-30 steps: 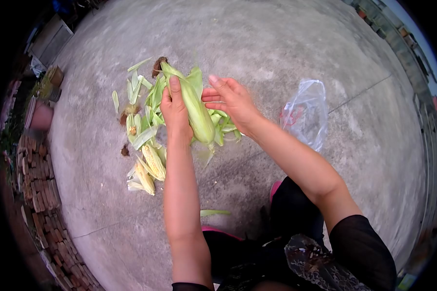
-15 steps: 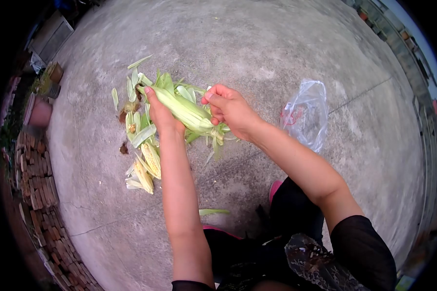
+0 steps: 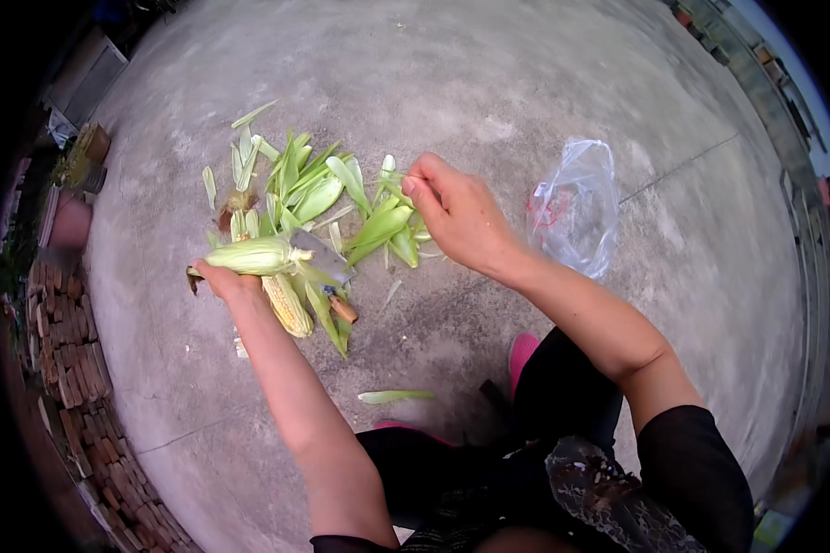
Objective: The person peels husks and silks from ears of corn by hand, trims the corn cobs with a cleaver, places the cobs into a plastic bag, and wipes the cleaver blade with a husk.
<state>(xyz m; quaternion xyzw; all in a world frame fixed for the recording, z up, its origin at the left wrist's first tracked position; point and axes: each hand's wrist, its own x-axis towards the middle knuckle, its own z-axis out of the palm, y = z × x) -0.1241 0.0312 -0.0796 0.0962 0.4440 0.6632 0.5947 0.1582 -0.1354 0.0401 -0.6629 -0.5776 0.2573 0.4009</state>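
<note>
Hands well apart above concrete ground [image 3: 526, 83], the left hand [image 3: 229, 279] clasps a husk-wrapped ear of corn [image 3: 258, 256] near its dark-tipped end, most fingers hidden beneath. The right hand [image 3: 459, 210], fingers curled and thumb drawn in, hovers beside loose green husks [image 3: 383, 226]; whether it pinches a strip is unclear. The ear, well left of it, partly covers a bared cob [image 3: 288, 306].

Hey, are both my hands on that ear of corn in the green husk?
No, only your left hand grips the ear of corn, while your right hand is apart from it.
</note>
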